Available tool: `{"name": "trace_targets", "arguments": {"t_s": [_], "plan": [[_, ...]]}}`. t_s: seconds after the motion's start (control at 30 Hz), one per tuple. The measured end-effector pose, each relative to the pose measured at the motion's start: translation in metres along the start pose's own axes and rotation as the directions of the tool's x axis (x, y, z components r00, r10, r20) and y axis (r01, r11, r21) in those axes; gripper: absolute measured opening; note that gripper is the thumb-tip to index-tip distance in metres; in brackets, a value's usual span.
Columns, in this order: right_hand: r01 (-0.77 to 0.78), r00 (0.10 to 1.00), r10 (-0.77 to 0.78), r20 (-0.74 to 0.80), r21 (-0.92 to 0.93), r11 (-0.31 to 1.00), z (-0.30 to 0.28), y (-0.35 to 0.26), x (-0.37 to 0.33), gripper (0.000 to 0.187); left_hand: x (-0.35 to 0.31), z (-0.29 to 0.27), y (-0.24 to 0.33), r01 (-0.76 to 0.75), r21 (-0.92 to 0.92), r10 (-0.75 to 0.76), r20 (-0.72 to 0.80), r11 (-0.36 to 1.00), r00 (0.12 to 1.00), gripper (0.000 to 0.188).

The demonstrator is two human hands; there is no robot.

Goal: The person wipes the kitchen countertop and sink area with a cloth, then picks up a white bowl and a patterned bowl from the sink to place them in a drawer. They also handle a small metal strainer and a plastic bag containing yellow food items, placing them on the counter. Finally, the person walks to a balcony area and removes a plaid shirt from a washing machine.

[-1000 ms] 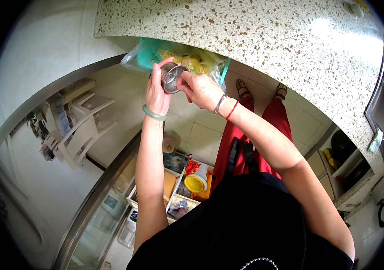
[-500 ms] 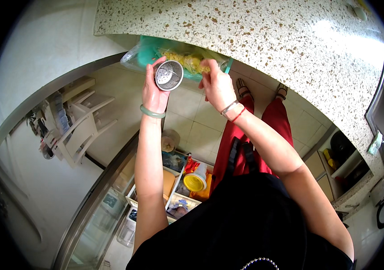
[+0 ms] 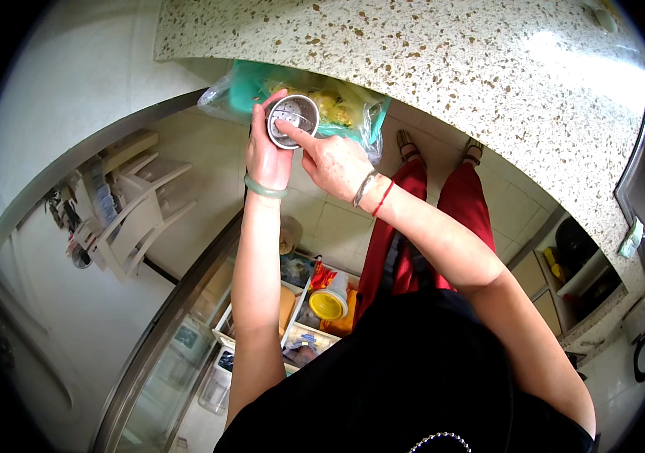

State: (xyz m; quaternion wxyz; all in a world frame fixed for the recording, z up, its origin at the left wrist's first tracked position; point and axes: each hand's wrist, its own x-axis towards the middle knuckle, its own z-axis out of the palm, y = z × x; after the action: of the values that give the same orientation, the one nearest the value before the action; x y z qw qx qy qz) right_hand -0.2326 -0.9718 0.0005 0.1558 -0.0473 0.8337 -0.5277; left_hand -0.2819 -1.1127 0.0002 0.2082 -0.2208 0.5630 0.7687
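Observation:
My left hand [image 3: 268, 158] is wrapped round a small metal strainer cup [image 3: 310, 115], its mouth facing me and holes showing in its bottom. A thin bar or wire crosses its inside. My right hand [image 3: 340, 162] reaches in from the right with the index finger stretched into the cup; the fingertip appears to touch the inside. The other right fingers are curled, and nothing shows in them. Just behind the cup is a green bin [image 3: 245, 84] lined with a clear plastic bag [image 3: 213, 100], with yellowish scraps [image 3: 337, 109] in it.
A speckled stone counter [image 3: 383, 38] overhangs the bin, with a sink [image 3: 643, 166] at the right. An open drawer [image 3: 311, 332] holds packets and a yellow-lidded tub [image 3: 328, 305] near my legs. A white chair [image 3: 141, 204] stands beyond a glass door at the left.
My right hand has moved from over the bin to the strainer cup, its index finger now inside. My left hand and the cup have shifted slightly right.

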Motion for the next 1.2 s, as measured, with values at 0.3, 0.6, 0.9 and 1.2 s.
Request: {"name": "trace_targets", "arguments": {"t_s": [0.3, 0.6, 0.9, 1.2], "plan": [[0.051, 0.998, -0.05, -0.026, 0.026, 0.998, 0.007, 0.016, 0.002, 0.041, 0.001, 0.001, -0.007, -0.078, 0.056, 0.081, -0.05, 0.995, 0.995, 0.042], [-0.033, 0.997, 0.035, -0.067, 0.034, 0.999, 0.014, 0.02, -0.004, 0.037, 0.005, 0.007, -0.005, -0.126, 0.073, 0.125, 0.021, 0.989, 0.992, 0.03], [-0.278, 0.96, 0.217, 0.175, 0.529, 0.802, 0.001, -0.001, -0.012, 0.036, 0.003, 0.008, -0.016, -0.226, 0.236, 0.231, 0.007, 0.945, 0.973, 0.036], [-0.051, 0.996, 0.053, -0.072, 0.031, 0.998, 0.019, 0.026, -0.014, 0.037, -0.012, 0.009, -0.006, -0.142, 0.305, 0.108, 0.124, 0.942, 0.986, 0.042]]}}
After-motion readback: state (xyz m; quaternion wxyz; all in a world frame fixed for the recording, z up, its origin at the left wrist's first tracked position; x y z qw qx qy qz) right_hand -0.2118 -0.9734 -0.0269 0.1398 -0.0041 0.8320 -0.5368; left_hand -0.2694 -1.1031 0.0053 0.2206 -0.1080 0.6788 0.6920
